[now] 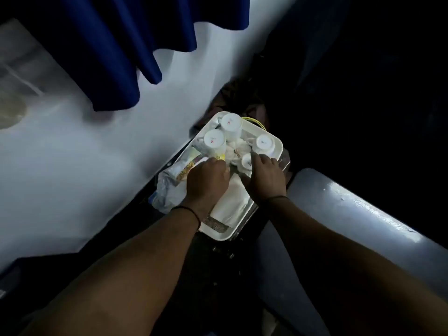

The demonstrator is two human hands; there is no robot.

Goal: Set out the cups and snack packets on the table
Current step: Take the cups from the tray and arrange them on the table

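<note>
Hands over tray, curtain beside

Cups looking like glossy white ceramic; tray showing smooth pale plastic; napkin appearing matt paper; curtain hanging as blue cloth.

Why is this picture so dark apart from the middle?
Head view: light falls only on the white tray and upturned cups, which glare; the right side is near black, the curtain bends from the wide lens, and edges look soft.
</note>
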